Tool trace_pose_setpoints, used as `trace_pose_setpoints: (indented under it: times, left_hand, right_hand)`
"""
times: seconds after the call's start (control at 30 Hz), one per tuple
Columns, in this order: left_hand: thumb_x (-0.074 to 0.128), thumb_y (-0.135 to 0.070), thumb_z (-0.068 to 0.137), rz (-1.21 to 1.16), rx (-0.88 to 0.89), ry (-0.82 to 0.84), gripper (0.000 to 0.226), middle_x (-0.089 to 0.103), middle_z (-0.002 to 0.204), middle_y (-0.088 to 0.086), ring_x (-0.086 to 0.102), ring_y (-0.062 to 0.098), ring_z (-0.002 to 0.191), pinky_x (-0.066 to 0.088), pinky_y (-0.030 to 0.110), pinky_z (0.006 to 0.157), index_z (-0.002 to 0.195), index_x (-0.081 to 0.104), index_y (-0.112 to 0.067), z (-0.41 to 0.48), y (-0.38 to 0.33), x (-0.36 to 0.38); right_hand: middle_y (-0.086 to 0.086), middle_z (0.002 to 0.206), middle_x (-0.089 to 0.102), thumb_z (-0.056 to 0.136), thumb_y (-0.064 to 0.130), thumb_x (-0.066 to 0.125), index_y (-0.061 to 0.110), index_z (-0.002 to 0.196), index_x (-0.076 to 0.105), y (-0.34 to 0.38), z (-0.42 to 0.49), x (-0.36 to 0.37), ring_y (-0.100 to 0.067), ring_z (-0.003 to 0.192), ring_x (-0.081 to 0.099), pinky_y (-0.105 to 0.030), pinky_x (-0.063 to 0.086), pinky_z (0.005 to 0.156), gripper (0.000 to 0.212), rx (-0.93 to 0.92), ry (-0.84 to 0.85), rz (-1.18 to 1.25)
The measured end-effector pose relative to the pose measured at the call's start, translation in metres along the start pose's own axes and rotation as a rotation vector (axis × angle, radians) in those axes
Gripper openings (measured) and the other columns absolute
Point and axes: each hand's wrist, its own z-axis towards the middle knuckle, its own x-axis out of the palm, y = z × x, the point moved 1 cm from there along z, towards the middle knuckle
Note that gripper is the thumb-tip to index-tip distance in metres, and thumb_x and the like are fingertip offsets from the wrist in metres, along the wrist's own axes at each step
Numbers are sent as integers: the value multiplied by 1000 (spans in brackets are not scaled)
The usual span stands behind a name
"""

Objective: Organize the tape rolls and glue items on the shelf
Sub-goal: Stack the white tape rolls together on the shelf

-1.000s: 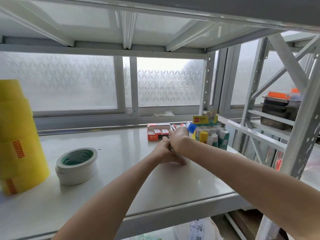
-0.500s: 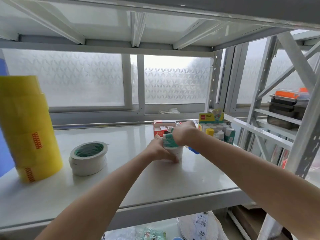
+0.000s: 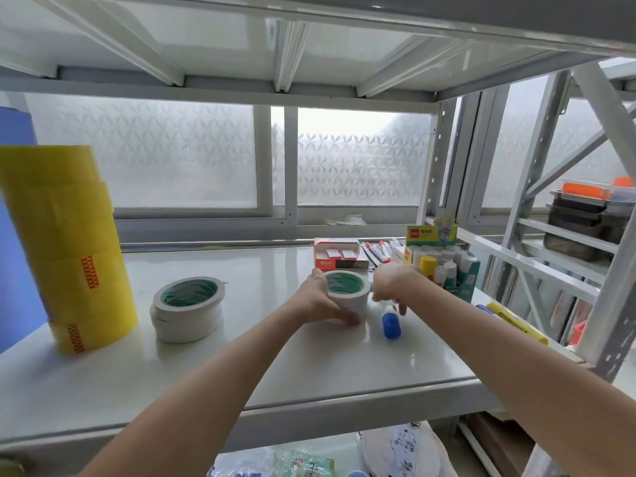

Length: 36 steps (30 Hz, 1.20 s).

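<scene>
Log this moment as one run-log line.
left hand: gripping white tape roll | right hand: above blue-capped glue stick | shelf

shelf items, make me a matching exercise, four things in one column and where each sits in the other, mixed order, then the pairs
Things:
1. yellow tape stack
2. white tape stack
3. blue-capped glue stick
4. glue stick display box

Places:
A. lying on the shelf by the right hand
B. far left of the shelf
C. back right corner of the shelf
D. between the yellow tape and the left hand

Pairs: 1-B, 2-D, 3-A, 4-C
</scene>
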Motion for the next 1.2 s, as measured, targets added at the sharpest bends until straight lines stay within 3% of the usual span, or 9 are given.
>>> trace_pose_setpoints:
  times: [0.1,0.3,0.43,0.57,0.77,0.87,1.0,1.1,1.2]
  left_hand:
    - [92,-48,29,-5,3,0,108,56,115,1,57,17,110,52,35,95,118,38,-19,0,0,0]
    - [96,-36,43,4,10,1,99,55,117,2,55,17,110,52,31,94,121,38,-18,-2,-2,0]
    - [97,-34,44,9,2,-1,99,55,116,2,56,18,110,52,30,93,122,38,-17,-2,-4,0]
    - [97,-37,42,15,8,-45,99,60,111,0,60,17,103,54,31,91,121,42,-15,-6,-5,-1]
    - [91,-51,27,78,-10,-101,103,63,104,0,64,16,94,57,35,85,114,50,-15,-11,-7,-6]
    - [85,-60,18,94,7,-128,107,66,100,-1,66,14,90,59,34,80,110,54,-17,-12,-6,-13]
    - [85,-62,17,89,29,-166,99,72,92,-2,69,12,82,60,33,74,101,65,-15,-19,-12,-40]
    - [91,-50,28,91,65,-211,85,70,91,-2,68,10,82,58,25,67,100,65,-12,-37,-28,-80]
    - [91,-47,31,109,108,-215,82,73,90,-2,69,9,81,54,16,66,101,69,-10,-58,-37,-130]
  right_hand:
    - [-4,113,65,92,49,53,12,119,57,-1,1,2,-18,97,64,-24,42,66,46,7,-16,13]
    - [-6,104,62,78,56,68,10,118,59,-6,1,3,-20,101,64,-28,52,88,62,-66,15,94]
    - [-6,102,63,67,53,79,8,119,61,-5,1,-5,-21,98,63,-31,54,88,71,-137,27,147]
    - [-4,104,58,73,37,80,9,124,57,-2,-3,-16,-17,93,56,-16,44,64,62,-265,23,291]
    - [-8,130,55,69,13,84,14,137,41,7,6,-8,-21,116,54,-29,46,101,80,-472,99,522]
    - [-10,128,55,69,0,82,12,137,38,1,6,-6,-21,115,54,-29,46,102,82,-546,108,647]
    - [-7,111,56,69,-18,73,5,139,32,2,-5,-14,-14,98,60,-20,54,84,84,-643,71,942]
    - [-8,128,51,70,-7,78,10,144,31,16,-14,-31,-19,107,59,-23,52,91,89,-678,-29,1010]
    - [4,119,52,74,0,78,16,143,35,43,-25,-53,-12,106,57,-15,48,88,82,-736,-122,1047]
